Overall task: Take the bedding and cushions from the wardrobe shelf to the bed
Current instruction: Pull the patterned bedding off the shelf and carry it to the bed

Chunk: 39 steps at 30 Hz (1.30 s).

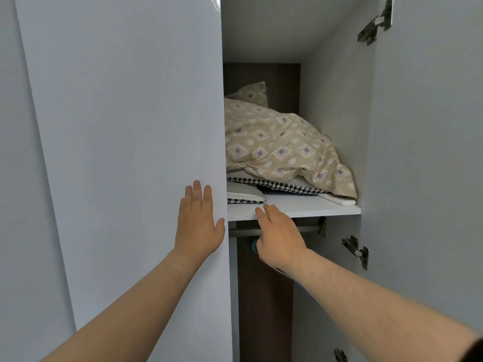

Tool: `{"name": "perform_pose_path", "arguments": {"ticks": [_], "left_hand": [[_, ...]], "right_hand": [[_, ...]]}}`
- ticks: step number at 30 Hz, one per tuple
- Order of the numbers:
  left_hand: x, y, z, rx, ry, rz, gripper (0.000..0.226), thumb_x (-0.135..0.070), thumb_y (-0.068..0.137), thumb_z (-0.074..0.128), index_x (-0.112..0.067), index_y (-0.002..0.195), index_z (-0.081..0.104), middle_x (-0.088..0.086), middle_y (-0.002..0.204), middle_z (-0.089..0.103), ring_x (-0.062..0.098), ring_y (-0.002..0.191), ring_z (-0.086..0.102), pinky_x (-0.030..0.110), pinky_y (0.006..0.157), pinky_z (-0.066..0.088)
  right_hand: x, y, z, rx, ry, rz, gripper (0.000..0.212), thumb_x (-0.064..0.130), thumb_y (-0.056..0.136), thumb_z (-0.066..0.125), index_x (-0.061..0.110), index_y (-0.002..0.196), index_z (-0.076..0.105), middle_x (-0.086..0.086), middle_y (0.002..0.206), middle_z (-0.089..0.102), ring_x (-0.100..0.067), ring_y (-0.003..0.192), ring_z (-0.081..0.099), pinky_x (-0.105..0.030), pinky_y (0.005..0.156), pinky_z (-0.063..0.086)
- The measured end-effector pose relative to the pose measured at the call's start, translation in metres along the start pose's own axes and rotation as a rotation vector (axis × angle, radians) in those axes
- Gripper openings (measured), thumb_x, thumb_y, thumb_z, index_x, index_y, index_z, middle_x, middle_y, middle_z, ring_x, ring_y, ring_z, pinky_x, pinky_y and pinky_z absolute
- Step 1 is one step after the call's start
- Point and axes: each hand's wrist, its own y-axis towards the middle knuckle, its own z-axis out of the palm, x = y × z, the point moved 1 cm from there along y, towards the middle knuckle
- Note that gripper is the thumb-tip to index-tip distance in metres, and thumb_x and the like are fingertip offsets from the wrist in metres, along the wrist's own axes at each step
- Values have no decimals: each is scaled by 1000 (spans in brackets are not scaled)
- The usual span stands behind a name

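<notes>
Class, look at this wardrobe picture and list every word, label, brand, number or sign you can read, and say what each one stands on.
None: no readable text appears anywhere in the picture.
The patterned bedding carries only diamonds and circles, no letters.
The houndstooth cushions show a woven check, no label.
The wardrobe door, shelf and hinges are unmarked.

Bedroom: wardrobe (117, 126) with bedding (282, 142)
</notes>
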Motion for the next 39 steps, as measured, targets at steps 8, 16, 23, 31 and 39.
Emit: {"name": "perform_pose_path", "arguments": {"ticks": [8,16,23,31,39], "left_hand": [[-15,57,31,-185,37,-112,97,-50,77,56,-9,151,8,23,159,4,38,147,-2,48,115,-10],[-22,62,46,-291,13,-179,98,-14,68,61,-11,151,7,25,158,4,41,145,-3,58,114,-6],[-32,29,16,-380,-160,-155,96,-9,72,63,-15,152,10,12,161,-2,22,147,-12,42,116,-13],[-42,-53,-68,-333,-279,-185,99,-13,78,69,-46,142,1,-23,153,-3,-4,144,-5,34,120,6],[-24,-110,-142,-263,-369,-161,100,-15,81,68,-61,128,-8,-34,150,0,-7,143,5,29,118,17]], "right_hand": [[-30,36,55,-119,-116,-22,73,38,70,54,17,138,39,-9,138,47,-31,131,37,-49,117,14],[-47,43,73,-233,-104,-122,75,37,66,57,14,136,43,-12,130,53,-33,123,45,-49,111,21],[-53,47,77,-312,-59,-148,79,35,62,59,12,137,45,-12,127,56,-34,119,48,-49,111,20],[-47,37,62,-204,-43,-133,75,47,80,43,15,147,35,-12,145,45,-31,136,35,-48,118,12],[23,27,6,-37,480,-110,56,45,97,41,19,147,36,-4,154,37,-21,142,28,-34,115,19]]}}
